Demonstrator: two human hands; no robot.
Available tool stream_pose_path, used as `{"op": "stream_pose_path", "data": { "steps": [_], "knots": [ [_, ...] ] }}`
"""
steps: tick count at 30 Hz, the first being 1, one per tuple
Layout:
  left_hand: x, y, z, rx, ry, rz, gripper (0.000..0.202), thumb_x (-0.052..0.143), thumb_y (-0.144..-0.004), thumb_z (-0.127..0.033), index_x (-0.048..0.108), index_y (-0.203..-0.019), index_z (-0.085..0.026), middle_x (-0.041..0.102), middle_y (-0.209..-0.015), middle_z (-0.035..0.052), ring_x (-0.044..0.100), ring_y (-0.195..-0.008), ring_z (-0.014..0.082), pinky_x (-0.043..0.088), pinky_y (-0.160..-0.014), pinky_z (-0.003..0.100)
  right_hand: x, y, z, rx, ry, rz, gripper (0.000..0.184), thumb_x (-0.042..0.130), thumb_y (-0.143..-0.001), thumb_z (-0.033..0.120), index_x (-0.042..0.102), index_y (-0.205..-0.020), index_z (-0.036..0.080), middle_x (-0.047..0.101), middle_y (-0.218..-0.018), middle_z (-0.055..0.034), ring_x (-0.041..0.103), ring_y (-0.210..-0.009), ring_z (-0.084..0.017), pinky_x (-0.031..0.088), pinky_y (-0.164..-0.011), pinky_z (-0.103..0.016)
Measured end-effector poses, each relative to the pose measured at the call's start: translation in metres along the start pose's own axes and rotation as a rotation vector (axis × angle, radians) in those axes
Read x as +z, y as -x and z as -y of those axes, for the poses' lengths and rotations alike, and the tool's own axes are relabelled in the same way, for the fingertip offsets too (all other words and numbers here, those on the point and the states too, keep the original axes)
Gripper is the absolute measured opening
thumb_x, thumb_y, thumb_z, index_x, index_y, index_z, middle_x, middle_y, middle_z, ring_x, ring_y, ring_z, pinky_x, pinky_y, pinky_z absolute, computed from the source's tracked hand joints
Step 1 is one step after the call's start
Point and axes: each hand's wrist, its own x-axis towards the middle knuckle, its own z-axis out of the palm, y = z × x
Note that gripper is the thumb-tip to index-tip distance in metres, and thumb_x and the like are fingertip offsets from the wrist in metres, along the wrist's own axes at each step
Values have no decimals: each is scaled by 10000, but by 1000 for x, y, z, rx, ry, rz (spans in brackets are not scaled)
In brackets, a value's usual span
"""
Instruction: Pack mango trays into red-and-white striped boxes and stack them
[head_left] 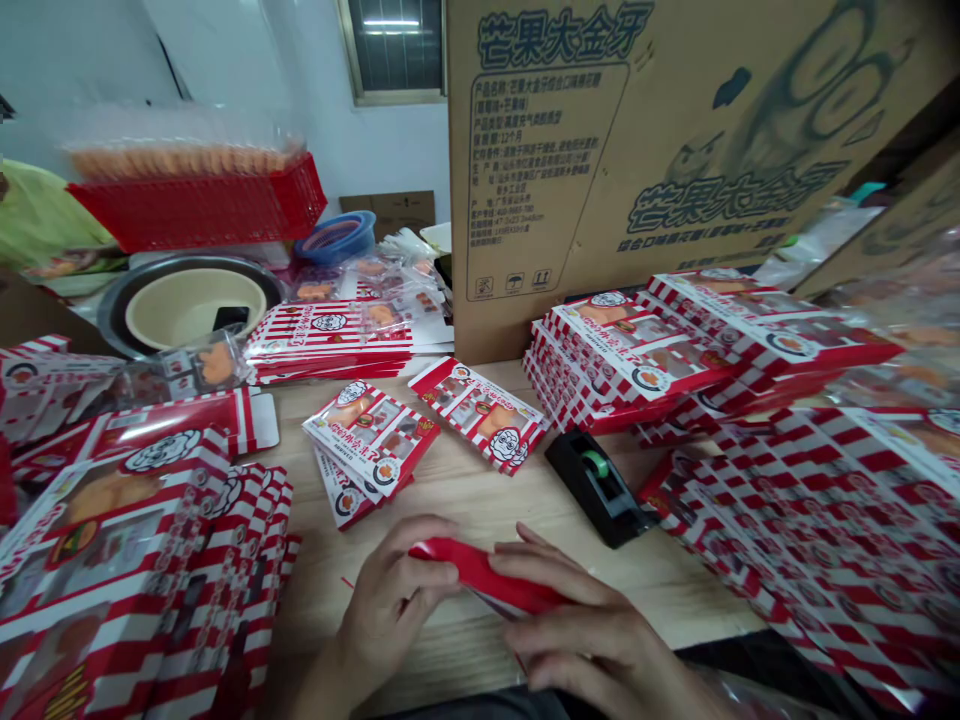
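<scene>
My left hand (394, 600) and my right hand (592, 630) both grip a flat red package (487, 578) edge-on just above the wooden table (465, 490), near its front edge. Fingers of both hands curl round the package. Just beyond the hands lie two small stacks of red-and-white striped carton packs (371, 440) and one single pack (484, 412). A black tape dispenser (600, 485) with a green roll stands to the right of them.
Piles of the same striped packs (120, 580) fill the left side, and more packs (825, 520) fill the right. A large brown cardboard box (675, 130) stands at the back. A red basket (202, 205), a metal basin (187, 300) and a blue bowl (337, 235) sit far left.
</scene>
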Motion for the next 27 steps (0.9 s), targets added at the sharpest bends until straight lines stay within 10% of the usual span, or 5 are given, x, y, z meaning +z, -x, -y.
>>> {"op": "stream_pose_path", "data": {
  "steps": [6, 20, 24, 27],
  "knots": [
    [7, 0, 4, -37, -35, 6, 55, 544, -884, -191, 558, -935, -207, 633, -1034, 48, 637, -941, 118, 535, -779, 213, 13, 2, -8, 35, -225, -453, 139, 620, -853, 245, 677, -964, 306, 713, -1071, -23, 635, -1076, -199, 432, -1016, -449],
    [19, 0, 8, -7, -94, 1, 166, 487, -893, -99, 574, -962, -222, 511, -1155, 51, 571, -1031, 121, 518, -806, 216, 7, 11, -30, -279, 296, -286, 485, 615, -809, 34, 580, -1199, 321, 651, -1204, -35, 591, -1125, -187, 361, -1065, -489],
    [23, 4, 8, -4, -106, -5, 193, 496, -884, -86, 585, -980, -228, 497, -1142, 40, 565, -1015, 109, 509, -789, 190, -8, 18, -38, -27, 52, -348, 199, 499, -915, 310, 691, -959, 284, 616, -1251, -67, 603, -1108, -225, 493, -920, -412],
    [27, 5, 7, -5, -144, -33, 179, 503, -882, -96, 590, -978, -220, 507, -1106, 35, 564, -996, 105, 502, -786, 179, -45, 30, -65, 330, 163, -720, 340, 512, -841, 519, 697, -902, 240, 651, -1134, -116, 595, -1064, -259, 465, -909, -421]
  ]
}}
